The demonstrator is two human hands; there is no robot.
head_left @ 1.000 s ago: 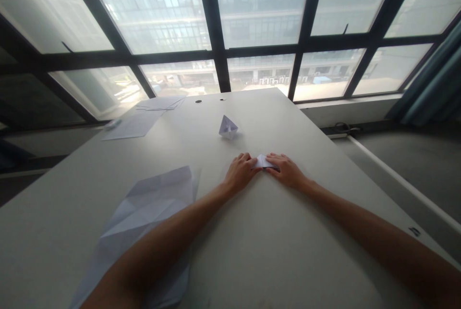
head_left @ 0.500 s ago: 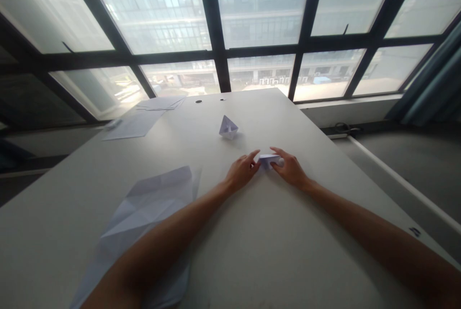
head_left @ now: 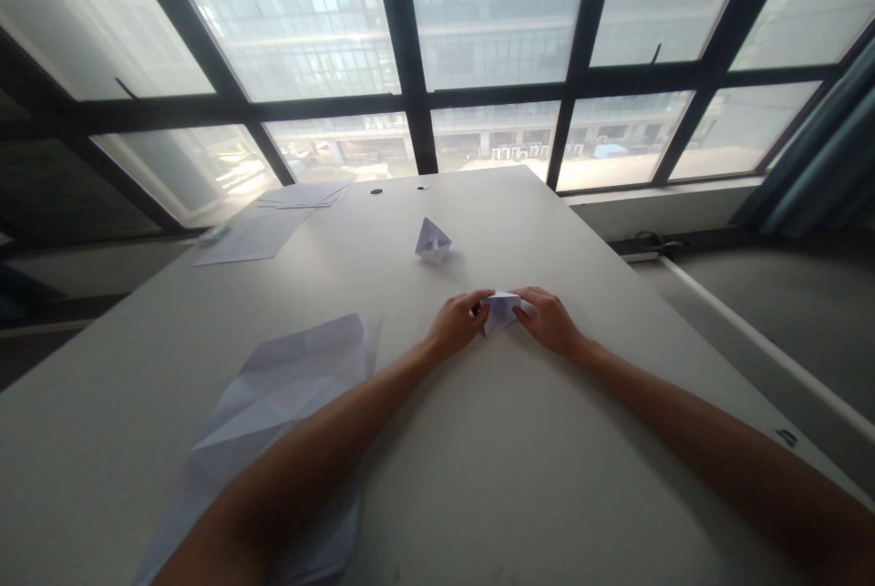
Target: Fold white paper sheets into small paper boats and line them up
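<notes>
Between my two hands is a small piece of folded white paper point(head_left: 501, 311), its face tilted toward me and one corner pointing down. My left hand point(head_left: 459, 322) pinches its left edge, thumb in front and fingers behind. On the other side, my right hand point(head_left: 549, 320) grips the right edge in the same way. Fingers cover both ends of the paper. Farther up the table stands a folded paper boat point(head_left: 433, 242) with a pointed peak, touched by neither hand.
Large creased sheets of paper point(head_left: 280, 385) lie on the white table point(head_left: 519, 477), partly under my left forearm. More flat sheets point(head_left: 256, 233) rest at the far left. Two round holes point(head_left: 376, 192) sit near the far edge, before the windows point(head_left: 492, 12). A small dark mark point(head_left: 786, 437) is at the right.
The folded paper has turned so more of its face shows. My fingers, spread before, have closed on its two edges. The paper boat stays in place.
</notes>
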